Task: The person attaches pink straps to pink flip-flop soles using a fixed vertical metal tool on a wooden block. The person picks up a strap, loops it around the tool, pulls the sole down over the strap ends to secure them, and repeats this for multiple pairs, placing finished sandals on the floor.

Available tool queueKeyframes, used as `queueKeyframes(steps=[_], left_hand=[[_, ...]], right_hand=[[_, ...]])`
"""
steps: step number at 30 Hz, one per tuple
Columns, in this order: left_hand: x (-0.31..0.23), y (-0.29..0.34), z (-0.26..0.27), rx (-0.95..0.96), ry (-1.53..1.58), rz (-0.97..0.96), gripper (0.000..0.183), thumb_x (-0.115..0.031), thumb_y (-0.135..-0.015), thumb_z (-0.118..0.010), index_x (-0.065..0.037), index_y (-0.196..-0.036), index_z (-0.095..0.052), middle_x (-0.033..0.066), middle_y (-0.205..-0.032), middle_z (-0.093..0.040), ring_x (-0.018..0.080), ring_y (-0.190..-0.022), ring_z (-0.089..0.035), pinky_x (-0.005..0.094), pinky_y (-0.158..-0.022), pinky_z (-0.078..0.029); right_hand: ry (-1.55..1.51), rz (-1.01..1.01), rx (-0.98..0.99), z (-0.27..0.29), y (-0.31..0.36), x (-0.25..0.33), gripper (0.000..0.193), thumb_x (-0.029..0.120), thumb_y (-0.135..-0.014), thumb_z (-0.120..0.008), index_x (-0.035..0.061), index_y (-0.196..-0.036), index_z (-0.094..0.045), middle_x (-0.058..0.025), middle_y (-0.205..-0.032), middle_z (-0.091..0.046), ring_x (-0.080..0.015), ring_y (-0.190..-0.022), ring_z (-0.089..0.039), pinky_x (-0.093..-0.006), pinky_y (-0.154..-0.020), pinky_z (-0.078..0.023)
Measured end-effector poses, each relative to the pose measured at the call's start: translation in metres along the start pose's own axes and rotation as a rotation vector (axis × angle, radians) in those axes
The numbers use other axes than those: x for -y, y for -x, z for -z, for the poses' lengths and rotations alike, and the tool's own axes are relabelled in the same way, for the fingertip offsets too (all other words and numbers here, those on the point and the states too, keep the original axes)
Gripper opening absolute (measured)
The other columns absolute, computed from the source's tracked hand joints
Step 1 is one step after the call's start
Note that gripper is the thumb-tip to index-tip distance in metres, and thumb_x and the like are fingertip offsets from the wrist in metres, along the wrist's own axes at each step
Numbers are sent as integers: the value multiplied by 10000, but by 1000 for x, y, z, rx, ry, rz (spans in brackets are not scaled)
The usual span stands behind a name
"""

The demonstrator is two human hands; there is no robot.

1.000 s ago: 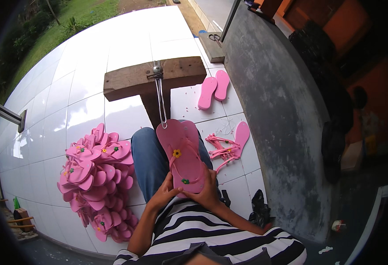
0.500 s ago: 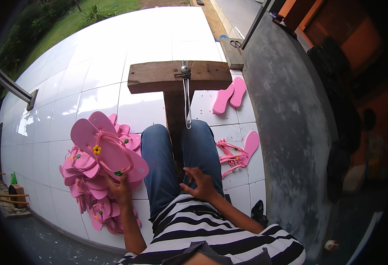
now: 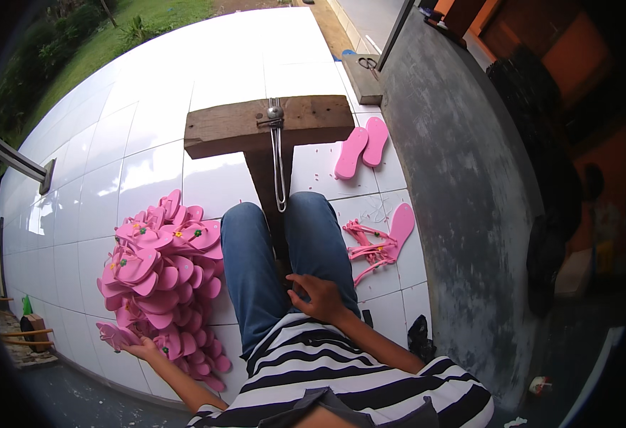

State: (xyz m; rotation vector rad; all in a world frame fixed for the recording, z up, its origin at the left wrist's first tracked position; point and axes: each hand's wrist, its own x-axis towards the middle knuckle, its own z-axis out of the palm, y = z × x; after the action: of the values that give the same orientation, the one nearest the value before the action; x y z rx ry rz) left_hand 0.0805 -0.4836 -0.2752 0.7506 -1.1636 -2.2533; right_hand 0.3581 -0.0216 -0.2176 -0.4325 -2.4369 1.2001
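Beyond the near left end of a large heap of pink flip-flops [image 3: 157, 299], my left hand [image 3: 142, 348] grips pink flip-flops [image 3: 115, 335] low over the tiles. They look like the pair seen in it earlier, now edge-on and small. My right hand [image 3: 318, 296] rests over my right thigh, loosely curved and holding nothing, thumb and fingers apart. Ahead of my knees stands a T-shaped wooden stand [image 3: 313, 118]. A bent metal wire tool [image 3: 278, 160] is fixed to its crossbar and hangs toward my knees.
Right of my legs lie pink straps [image 3: 364, 246] with small flowers, beside a pink sole [image 3: 402, 232]. Farther off are two more pink soles [image 3: 352, 153] among small pink scraps. Scissors [image 3: 368, 64] sit on a ledge by the grey wall [image 3: 463, 192]. A metal post [image 3: 21, 160] stands left.
My left hand has carried the flip-flops from above the heap down and left to its near outer side. My right hand stays near my thigh. The view has shifted slightly.
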Motion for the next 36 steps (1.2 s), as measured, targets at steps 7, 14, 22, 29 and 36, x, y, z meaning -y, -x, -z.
queueKeyframes(steps=[7,14,22,29,36], left_hand=[[51,-24,73,-93,-255,441,524,-394,-949,-520,-73,-1353,-427,134,-1301,-507,342,-1105,-593,438,-871,-551],[-22,-23,25,120,-1687,531,454,-405,-943,-530,-38,-1202,-603,142,-1093,-675,355,-964,-675,469,-800,-573],[-80,160,-180,571,-1269,-734,325,-293,-1022,-504,4,-905,-571,38,-710,-534,127,-615,-445,308,-570,-407],[-32,311,-352,1120,-650,-1024,242,-256,-1011,-502,-62,-1074,-632,84,-1040,-668,178,-961,-635,348,-795,-508],[29,362,-445,1433,-1138,-1309,437,-435,-873,-563,-111,-1165,-602,124,-974,-675,313,-848,-675,419,-734,-533]], right_hand=[[-112,-2,-24,0,-3,-4,275,189,-871,-685,79,-1118,-635,-64,-863,-673,-179,-683,-658,-303,-604,-519],[-1320,-536,-135,45,-12,-11,232,209,-995,-542,25,-1118,-613,-67,-836,-634,-124,-660,-613,-251,-546,-513],[-245,-513,-535,48,-3,-163,235,216,-966,-565,12,-1075,-607,-58,-897,-638,-151,-777,-621,-251,-587,-501],[161,-831,-623,49,-5,-299,369,307,-874,-654,23,-1100,-589,-136,-999,-620,-258,-942,-595,-360,-823,-487],[354,-832,-450,42,-134,-308,625,392,-817,-686,65,-1298,-457,-214,-1224,-507,-381,-1160,-509,-476,-960,-454]])
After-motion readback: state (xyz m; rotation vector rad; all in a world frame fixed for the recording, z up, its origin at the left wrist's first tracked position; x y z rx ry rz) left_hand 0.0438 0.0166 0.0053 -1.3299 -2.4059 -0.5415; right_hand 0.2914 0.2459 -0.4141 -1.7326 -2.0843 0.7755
